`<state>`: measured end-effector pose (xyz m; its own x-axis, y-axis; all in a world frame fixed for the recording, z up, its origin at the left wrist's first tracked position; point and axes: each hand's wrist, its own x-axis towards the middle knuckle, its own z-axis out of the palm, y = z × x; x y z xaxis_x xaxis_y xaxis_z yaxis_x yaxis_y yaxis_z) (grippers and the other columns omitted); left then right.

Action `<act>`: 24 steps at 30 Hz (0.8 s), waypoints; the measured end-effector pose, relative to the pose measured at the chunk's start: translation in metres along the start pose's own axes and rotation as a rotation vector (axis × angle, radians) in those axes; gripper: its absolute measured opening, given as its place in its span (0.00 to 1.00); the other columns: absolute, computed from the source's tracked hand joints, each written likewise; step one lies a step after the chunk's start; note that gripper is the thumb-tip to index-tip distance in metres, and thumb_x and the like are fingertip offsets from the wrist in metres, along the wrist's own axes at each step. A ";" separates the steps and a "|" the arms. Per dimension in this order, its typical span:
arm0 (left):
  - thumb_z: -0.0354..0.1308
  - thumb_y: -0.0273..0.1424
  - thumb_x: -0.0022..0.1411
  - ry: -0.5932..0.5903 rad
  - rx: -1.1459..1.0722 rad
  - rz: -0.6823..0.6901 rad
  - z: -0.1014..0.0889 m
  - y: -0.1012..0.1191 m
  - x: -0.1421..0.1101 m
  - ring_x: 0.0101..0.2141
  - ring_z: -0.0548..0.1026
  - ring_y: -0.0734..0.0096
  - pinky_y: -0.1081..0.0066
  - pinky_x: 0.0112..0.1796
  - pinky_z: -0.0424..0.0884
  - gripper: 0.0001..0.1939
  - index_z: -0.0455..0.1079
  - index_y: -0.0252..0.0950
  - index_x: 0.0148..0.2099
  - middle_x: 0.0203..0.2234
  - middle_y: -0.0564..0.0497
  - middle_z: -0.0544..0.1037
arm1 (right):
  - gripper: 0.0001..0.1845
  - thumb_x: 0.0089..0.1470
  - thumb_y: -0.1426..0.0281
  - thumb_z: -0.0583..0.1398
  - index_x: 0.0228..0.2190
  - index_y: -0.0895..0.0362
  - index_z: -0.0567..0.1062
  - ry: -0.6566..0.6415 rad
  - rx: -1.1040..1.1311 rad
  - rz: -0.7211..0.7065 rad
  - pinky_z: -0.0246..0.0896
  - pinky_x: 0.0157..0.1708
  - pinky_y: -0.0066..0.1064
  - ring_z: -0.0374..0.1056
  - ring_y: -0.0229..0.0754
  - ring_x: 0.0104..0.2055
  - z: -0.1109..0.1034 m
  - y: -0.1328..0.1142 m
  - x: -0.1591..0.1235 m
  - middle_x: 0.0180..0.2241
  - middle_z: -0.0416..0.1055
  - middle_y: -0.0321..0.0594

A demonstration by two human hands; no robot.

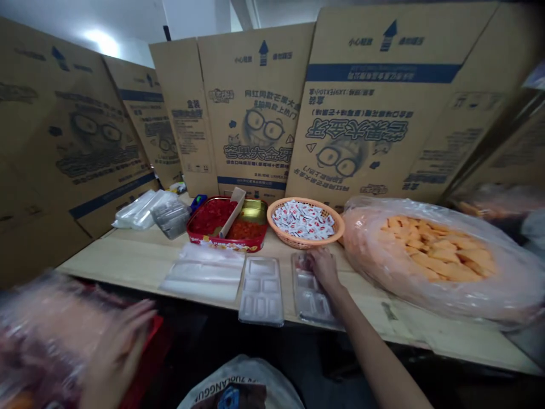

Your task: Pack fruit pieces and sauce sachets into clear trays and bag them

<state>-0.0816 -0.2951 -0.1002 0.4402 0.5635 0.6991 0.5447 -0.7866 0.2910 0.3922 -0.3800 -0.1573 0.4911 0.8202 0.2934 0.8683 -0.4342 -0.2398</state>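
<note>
Clear plastic under the right hand [323, 268], is it?

Yes, a moulded compartment tray [309, 298] lying flat on the board table [128, 255]. The fingers [317, 260] curl down onto its far end. Whether they pinch it or only rest there, I can't tell.

And the left hand [121, 352]?

Open, fingers spread and blurred, just beside a plastic-wrapped bundle [51, 335] above a red crate [151, 335]. Touching it? I can't tell that either.

What else lies nearby?

A matching tray [260, 291] to the left of the first, then a stack of clear film sheets [203, 272]. Behind those sit a red tin [225, 241] of red pieces with a cardboard divider [232, 213], a wicker basket [304, 238] of red-and-white sachets [303, 220], and a big bag of orange pieces [430, 258].

Any writing you can read?

Cardboard flats [255, 102] stand behind it all, their print mostly upside down (the cartoon face in glasses too), but beside the upright arrow it says 小心轻放. The capitals on the white bag [242, 386] at the bottom of the view curve away too much to trust.
</note>
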 end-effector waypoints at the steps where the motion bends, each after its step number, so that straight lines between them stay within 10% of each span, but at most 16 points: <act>1: 0.50 0.31 0.59 -0.062 -0.037 0.098 0.018 0.013 0.007 0.45 0.72 0.69 0.69 0.43 0.70 0.11 0.70 0.46 0.43 0.43 0.54 0.74 | 0.12 0.53 0.74 0.53 0.39 0.59 0.73 -0.001 -0.008 0.021 0.51 0.42 0.35 0.60 0.48 0.47 0.002 0.003 0.001 0.43 0.70 0.47; 7: 0.54 0.34 0.58 -0.589 -0.263 0.661 0.141 0.111 0.052 0.59 0.54 0.60 0.56 0.55 0.57 0.24 0.58 0.43 0.57 0.55 0.47 0.66 | 0.07 0.51 0.74 0.57 0.33 0.58 0.74 -0.082 0.008 0.033 0.51 0.40 0.31 0.63 0.44 0.43 0.014 0.012 0.005 0.36 0.72 0.43; 12: 0.57 0.46 0.50 -0.824 -0.338 0.760 0.212 0.141 0.047 0.62 0.42 0.52 0.50 0.56 0.50 0.40 0.48 0.43 0.62 0.61 0.42 0.52 | 0.08 0.52 0.73 0.57 0.35 0.56 0.74 -0.092 0.032 -0.009 0.51 0.42 0.33 0.61 0.46 0.46 0.019 0.002 0.001 0.40 0.70 0.43; 24: 0.59 0.39 0.52 -0.988 -0.590 0.527 0.221 0.138 0.040 0.61 0.45 0.53 0.53 0.57 0.47 0.33 0.56 0.45 0.60 0.61 0.41 0.49 | 0.07 0.51 0.75 0.57 0.33 0.61 0.74 -0.025 0.090 -0.136 0.57 0.42 0.37 0.63 0.48 0.42 0.025 0.001 0.002 0.36 0.70 0.48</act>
<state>0.1686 -0.3249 -0.1762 0.9887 -0.1042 0.1081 -0.1468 -0.8216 0.5509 0.3926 -0.3693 -0.1803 0.3666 0.8786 0.3059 0.9163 -0.2841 -0.2822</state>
